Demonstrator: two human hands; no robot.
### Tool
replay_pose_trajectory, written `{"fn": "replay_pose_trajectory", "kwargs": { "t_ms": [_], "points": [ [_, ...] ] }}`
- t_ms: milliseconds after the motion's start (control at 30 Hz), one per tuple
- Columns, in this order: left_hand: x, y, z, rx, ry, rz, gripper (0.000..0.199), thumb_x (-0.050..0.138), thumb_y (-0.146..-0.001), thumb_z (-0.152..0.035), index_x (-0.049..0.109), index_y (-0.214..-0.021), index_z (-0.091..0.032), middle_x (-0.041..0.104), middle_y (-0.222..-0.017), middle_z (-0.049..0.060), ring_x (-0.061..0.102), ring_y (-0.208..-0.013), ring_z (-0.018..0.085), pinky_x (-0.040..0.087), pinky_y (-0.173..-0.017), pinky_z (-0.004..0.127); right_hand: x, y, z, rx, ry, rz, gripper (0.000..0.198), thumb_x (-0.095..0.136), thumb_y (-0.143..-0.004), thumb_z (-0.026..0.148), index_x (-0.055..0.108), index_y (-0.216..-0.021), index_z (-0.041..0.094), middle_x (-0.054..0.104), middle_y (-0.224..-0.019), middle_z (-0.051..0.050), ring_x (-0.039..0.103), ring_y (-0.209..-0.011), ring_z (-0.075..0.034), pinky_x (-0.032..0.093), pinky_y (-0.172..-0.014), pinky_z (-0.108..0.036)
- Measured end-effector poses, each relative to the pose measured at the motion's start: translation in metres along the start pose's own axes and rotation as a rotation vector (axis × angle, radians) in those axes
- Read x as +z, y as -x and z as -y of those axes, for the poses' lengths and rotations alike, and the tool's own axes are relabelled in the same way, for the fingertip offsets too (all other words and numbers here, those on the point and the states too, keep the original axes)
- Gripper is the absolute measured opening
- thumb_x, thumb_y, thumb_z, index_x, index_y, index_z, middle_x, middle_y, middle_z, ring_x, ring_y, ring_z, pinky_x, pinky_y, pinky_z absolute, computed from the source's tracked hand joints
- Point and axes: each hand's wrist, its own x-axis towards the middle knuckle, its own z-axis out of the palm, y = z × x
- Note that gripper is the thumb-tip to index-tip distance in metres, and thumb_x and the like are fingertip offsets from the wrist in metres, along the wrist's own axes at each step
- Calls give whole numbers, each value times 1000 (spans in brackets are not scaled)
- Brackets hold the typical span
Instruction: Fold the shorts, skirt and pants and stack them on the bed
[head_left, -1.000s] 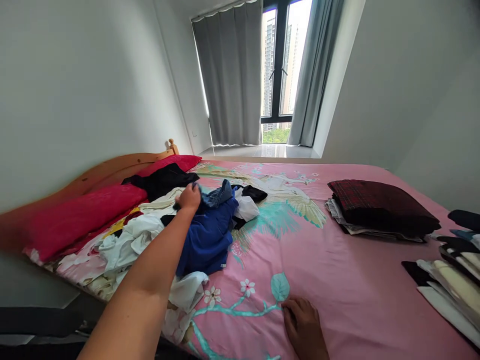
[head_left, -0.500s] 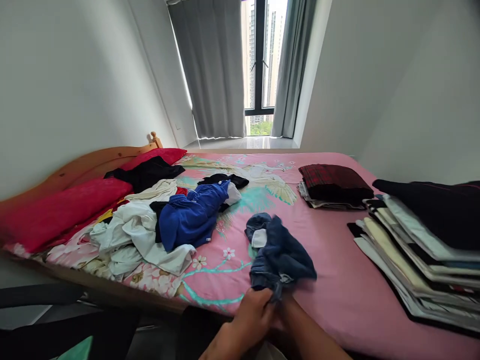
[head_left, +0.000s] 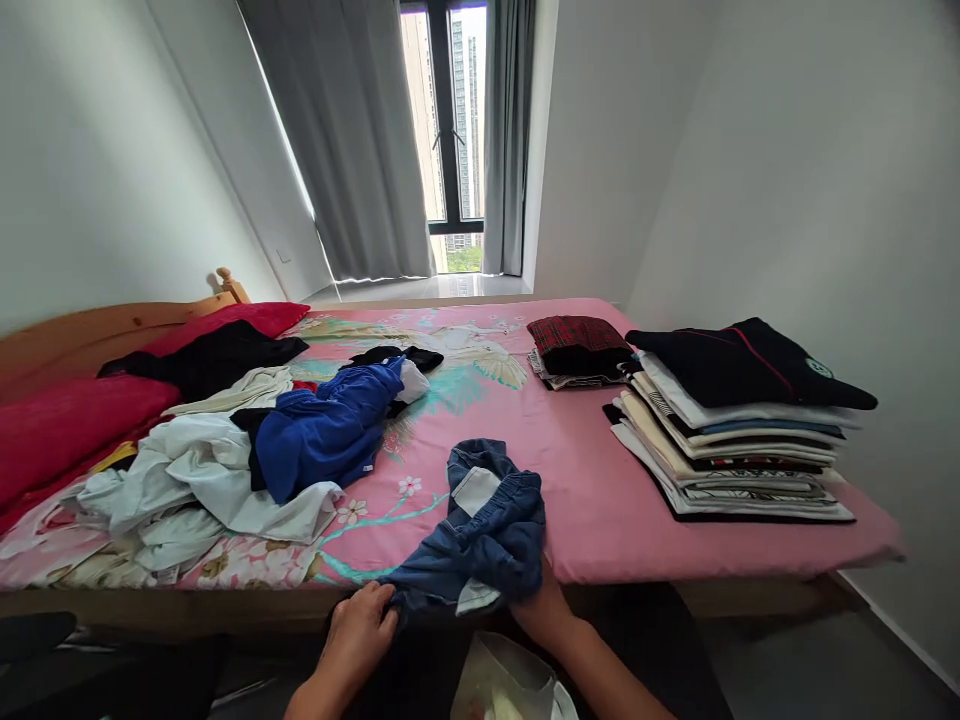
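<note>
A pair of blue denim pants (head_left: 480,530) lies crumpled at the near edge of the bed, with a gathered waistband and a white pocket lining showing. At the lower left end of the cloth, my left hand (head_left: 361,622) is closed on the denim in a pinch. My right hand (head_left: 546,608) grips the pants at their lower right side, its fingertips mostly hidden by the cloth.
Left on the pink bed sheet (head_left: 585,500) is a loose heap with blue shorts (head_left: 322,425) and white clothes (head_left: 217,465). A folded stack (head_left: 735,440) stands right, topped by a black garment; a smaller pile with red plaid (head_left: 581,340) sits behind it. A translucent bag (head_left: 499,680) is below my hands.
My hands have moved apart, the left one leftward, drawing one part of the denim pants out to the left. The view has turned right, showing more of the folded stack.
</note>
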Motion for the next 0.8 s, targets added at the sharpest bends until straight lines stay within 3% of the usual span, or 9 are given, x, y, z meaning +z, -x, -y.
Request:
{"fn": "replay_pose_trajectory", "kwargs": {
  "t_ms": [100, 167, 233, 400, 500, 567, 667, 800],
  "points": [
    [6, 3, -12, -48, 14, -164, 26, 44, -71, -17, 62, -89, -19, 64, -92, 13, 59, -91, 36, 41, -75, 45, -21, 26, -17, -10, 49, 89, 35, 49, -80, 17, 61, -114, 20, 57, -120, -10, 49, -115, -25, 36, -103, -43],
    [2, 6, -31, -64, 39, -290, 25, 45, -72, -18, 60, -92, -18, 63, -94, 14, 57, -94, 36, 40, -77, 48, -34, 34, -29, 100, 26, 65, 33, 44, -80, 18, 64, -106, 19, 60, -114, -10, 52, -111, -25, 39, -100, -43],
    [-6, 9, -54, -27, 121, -337, 20, 47, -78, -23, 59, -93, -19, 62, -94, 12, 57, -93, 34, 40, -80, 47, -43, 33, -35, 256, -66, 24, 30, 41, -84, 25, 65, -101, 19, 62, -107, -10, 55, -104, -23, 42, -95, -40],
    [-13, -4, -104, 83, 441, -231, 25, 42, -89, -37, 59, -97, -20, 62, -95, 7, 58, -93, 24, 45, -83, 38, -43, 10, -32, 466, -260, -12, 39, 38, -88, 48, 61, -86, 16, 63, -85, -6, 57, -85, -20, 46, -79, -32],
    [-10, -27, -122, 89, 472, -190, 30, 40, -89, -36, 58, -103, -18, 61, -105, 9, 55, -103, 22, 41, -92, 37, -33, 8, -33, 516, -227, -54, 39, 46, -84, 53, 55, -73, 17, 57, -68, -2, 52, -67, -17, 44, -64, -28],
    [-8, -45, -129, 29, 440, -79, 34, 43, -86, -36, 58, -109, -15, 60, -112, 11, 53, -109, 24, 38, -96, 37, -28, 11, -35, 518, -217, -41, 36, 49, -82, 51, 52, -71, 17, 54, -63, 0, 50, -61, -16, 42, -58, -26],
    [-6, -63, -138, -43, 423, 115, 33, 54, -77, -38, 62, -101, -16, 65, -102, 10, 58, -98, 25, 41, -85, 35, -27, 19, -34, 490, -200, -61, 28, 50, -82, 44, 56, -83, 16, 60, -74, -4, 56, -68, -18, 45, -64, -29],
    [3, -66, -144, -57, 462, 196, 19, 58, -66, -22, 61, -84, -18, 64, -77, 1, 58, -73, 17, 40, -65, 26, -35, 26, -19, 333, 47, -336, 37, 52, -82, 36, 53, -112, 15, 58, -111, -12, 53, -103, -25, 41, -91, -42]
  ]
}}
